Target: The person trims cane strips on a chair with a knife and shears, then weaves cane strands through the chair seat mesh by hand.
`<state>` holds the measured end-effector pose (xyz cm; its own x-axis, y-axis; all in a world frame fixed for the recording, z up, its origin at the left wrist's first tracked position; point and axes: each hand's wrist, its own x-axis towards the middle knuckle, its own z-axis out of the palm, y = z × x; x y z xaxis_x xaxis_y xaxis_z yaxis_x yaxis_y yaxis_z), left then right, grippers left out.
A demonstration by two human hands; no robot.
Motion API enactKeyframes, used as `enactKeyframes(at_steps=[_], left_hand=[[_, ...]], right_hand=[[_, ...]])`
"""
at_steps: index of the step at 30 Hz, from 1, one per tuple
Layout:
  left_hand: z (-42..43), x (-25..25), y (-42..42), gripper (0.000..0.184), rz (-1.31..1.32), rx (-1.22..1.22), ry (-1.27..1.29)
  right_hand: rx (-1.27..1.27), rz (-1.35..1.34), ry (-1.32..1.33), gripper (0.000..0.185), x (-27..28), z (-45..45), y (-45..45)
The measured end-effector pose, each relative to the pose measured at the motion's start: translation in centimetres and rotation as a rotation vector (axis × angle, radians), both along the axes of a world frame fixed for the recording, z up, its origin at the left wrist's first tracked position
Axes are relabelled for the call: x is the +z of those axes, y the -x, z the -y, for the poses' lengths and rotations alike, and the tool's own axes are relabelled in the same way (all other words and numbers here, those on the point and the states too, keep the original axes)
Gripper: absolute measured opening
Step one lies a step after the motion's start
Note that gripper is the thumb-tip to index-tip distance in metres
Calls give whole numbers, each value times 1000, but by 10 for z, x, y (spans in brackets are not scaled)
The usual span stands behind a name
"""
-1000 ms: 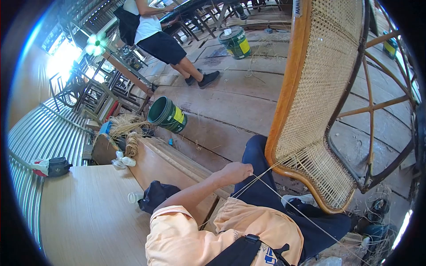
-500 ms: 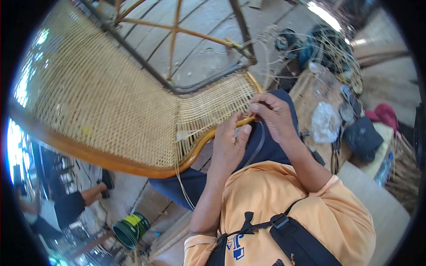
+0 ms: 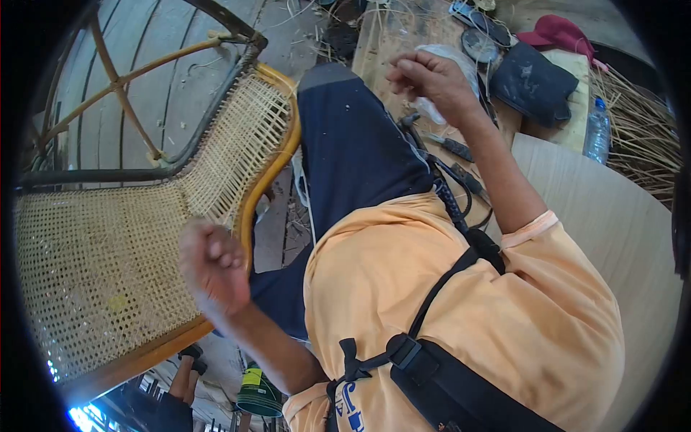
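Woven cane [image 3: 108,259] fills a curved chair frame with a yellow-brown rattan rim [image 3: 277,169] on the left of the head view. My left hand [image 3: 212,266] is over the weave beside the rim, slightly blurred, its fingers curled in; whether it touches the cane or holds anything is unclear. My right hand [image 3: 435,83] is raised away from the chair, in front of a clear plastic bag [image 3: 453,61], with thumb and fingers bent together. Anything thin between them cannot be made out. A pale strand [image 3: 308,191] hangs beside the rim, along my dark trouser leg [image 3: 353,144].
Hand tools [image 3: 453,147] lie by my right thigh on a wooden board. Beyond are a dark cloth [image 3: 533,83], a red cap [image 3: 554,34], a water bottle [image 3: 597,129] and cane strips [image 3: 633,122]. A green bucket [image 3: 259,392] and another person's leg [image 3: 183,378] appear below the chair.
My hands have parted from the rim: the left moved left over the weave, the right moved up and away from the chair. The view has turned, shifting the chair left.
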<state>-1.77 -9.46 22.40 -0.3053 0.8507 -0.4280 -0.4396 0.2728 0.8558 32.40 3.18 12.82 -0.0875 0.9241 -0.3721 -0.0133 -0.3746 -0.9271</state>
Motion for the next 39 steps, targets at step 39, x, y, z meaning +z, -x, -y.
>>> enactKeyframes(at_steps=[39], left_hand=[[82, -31, -48, 8, -271, -23, 244]], right_hand=[[823, -165, 240, 32, 54, 97, 155]])
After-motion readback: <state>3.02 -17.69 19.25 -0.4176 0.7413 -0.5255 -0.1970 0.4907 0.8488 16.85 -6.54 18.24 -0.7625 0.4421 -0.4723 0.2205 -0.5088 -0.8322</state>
